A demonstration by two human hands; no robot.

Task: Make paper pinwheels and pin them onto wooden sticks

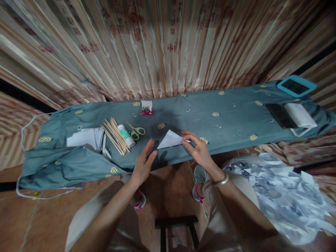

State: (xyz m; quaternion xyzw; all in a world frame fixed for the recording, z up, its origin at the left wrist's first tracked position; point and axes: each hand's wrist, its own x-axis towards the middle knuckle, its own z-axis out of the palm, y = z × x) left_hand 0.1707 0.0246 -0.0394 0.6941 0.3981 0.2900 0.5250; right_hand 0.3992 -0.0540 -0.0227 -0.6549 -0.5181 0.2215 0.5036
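A white paper triangle (169, 139) lies near the front edge of the cloth-covered table, its peak pointing away from me. At its right corner my right hand (196, 150) pinches the paper between thumb and fingers. My left hand (144, 161) is beside the left corner, thumb and fingers apart, holding nothing. Left of the paper are scissors (138, 132) with green handles and a white and green cylinder (126, 135), perhaps a glue stick. Beside that lie several thin wooden sticks (114, 136). Further left is a pile of white paper (86, 137), partly under the cloth.
A small open red and white box (146, 108) of metal bits stands at the back. On the right are a dark phone (280, 115), a white packet (301, 114) and a blue-framed tablet (296, 86). Many paper pieces (278, 189) are heaped at lower right. A dark stool (176, 222) is below.
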